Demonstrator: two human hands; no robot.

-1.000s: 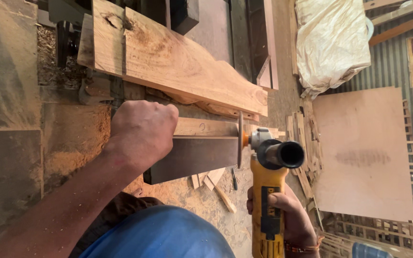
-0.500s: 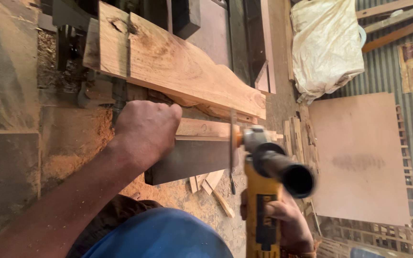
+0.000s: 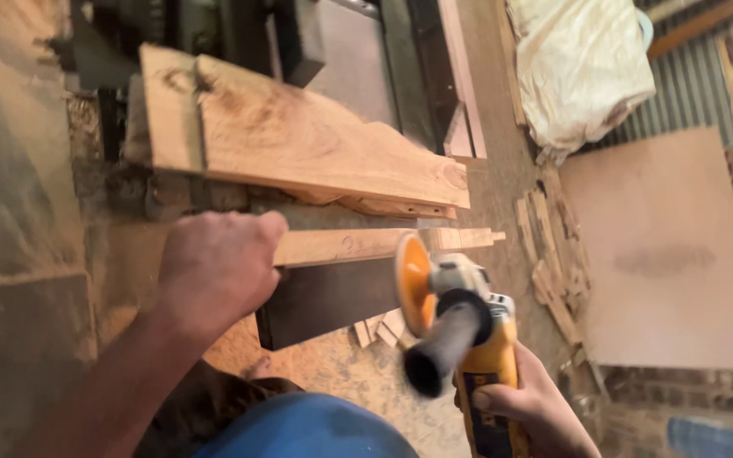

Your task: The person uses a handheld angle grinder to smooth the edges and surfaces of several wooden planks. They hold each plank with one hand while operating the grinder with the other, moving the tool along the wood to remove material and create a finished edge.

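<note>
Head view: left hand [image 3: 218, 267] clamps the narrow wood strip [image 3: 358, 246], right hand [image 3: 536, 411] grips the yellow angle grinder [image 3: 468, 339]. Best kept flat, its orange disc [image 3: 411, 284] meeting the strip's end lightly.

Woodworking shop, rough and dusty; evidence: sawdust [image 3: 332, 373] heaped on the ground; raw-edged wooden plank [image 3: 316, 144] laid across a dark machine bed [image 3: 341, 51]; offcuts [image 3: 553, 263] scattered on the floor; plywood sheet [image 3: 668, 246] lying flat; corrugated metal wall [image 3: 706, 102]; yellow angle grinder [image 3: 468, 339] with sanding disc.
</note>
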